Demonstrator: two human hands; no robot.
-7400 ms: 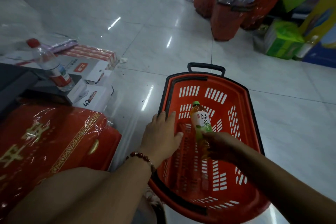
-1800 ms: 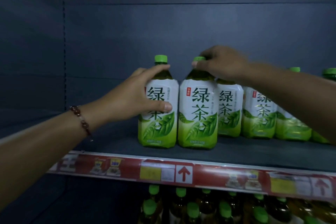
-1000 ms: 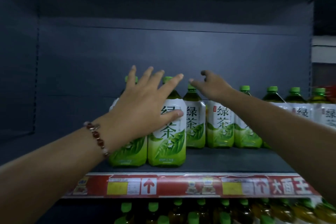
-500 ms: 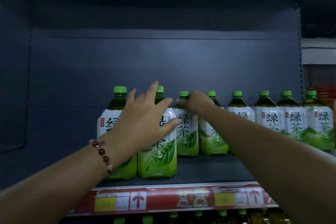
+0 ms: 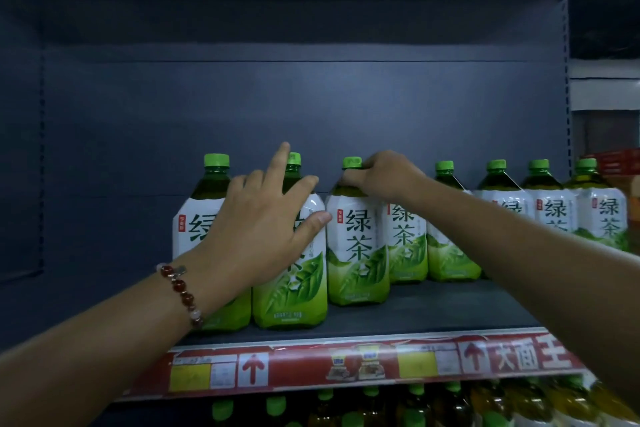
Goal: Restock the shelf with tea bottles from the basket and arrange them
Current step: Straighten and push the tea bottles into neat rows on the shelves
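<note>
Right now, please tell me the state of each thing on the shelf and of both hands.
Left hand: open, fingers spread, thumb on the second bottle.
Right hand: grips the third bottle's neck.
Leftmost bottle: upright, capped.
Second bottle: upright, capped.
Third bottle: upright, capped, behind the front two.
Bottles further right: upright, capped, in a row.
Shelf: left part bare.
</note>
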